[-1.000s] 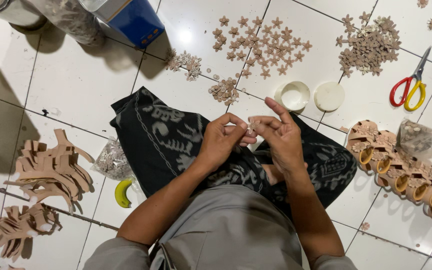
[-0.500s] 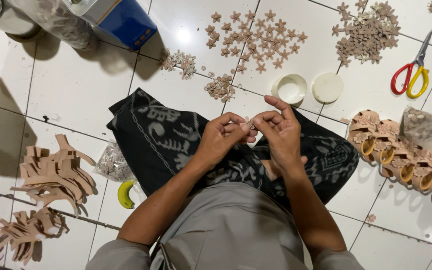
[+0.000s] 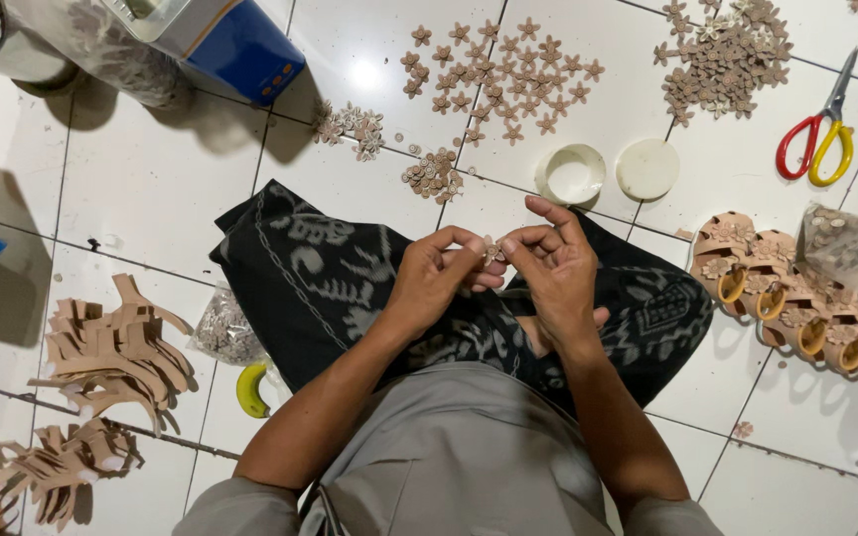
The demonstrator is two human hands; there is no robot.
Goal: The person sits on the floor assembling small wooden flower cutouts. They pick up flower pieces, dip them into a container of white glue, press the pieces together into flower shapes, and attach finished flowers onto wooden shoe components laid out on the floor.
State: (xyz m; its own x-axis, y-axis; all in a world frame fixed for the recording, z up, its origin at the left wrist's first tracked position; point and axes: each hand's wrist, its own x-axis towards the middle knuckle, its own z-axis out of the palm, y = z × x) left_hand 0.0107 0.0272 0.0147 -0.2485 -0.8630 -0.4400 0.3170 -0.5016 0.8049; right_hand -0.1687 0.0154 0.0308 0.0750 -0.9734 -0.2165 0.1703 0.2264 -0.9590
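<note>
My left hand (image 3: 439, 283) and right hand (image 3: 553, 268) pinch a small flower piece (image 3: 494, 250) between fingertips, above the dark patterned cloth (image 3: 340, 288) on my lap. White floor tiles (image 3: 161, 189) around hold scattered flowers (image 3: 503, 65), scissors (image 3: 818, 134), two lids (image 3: 570, 175).

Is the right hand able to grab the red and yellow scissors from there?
Probably not at once: the right hand is pinching a small flower piece with the left hand. The scissors lie apart on bare tile, nothing blocking them.
</note>
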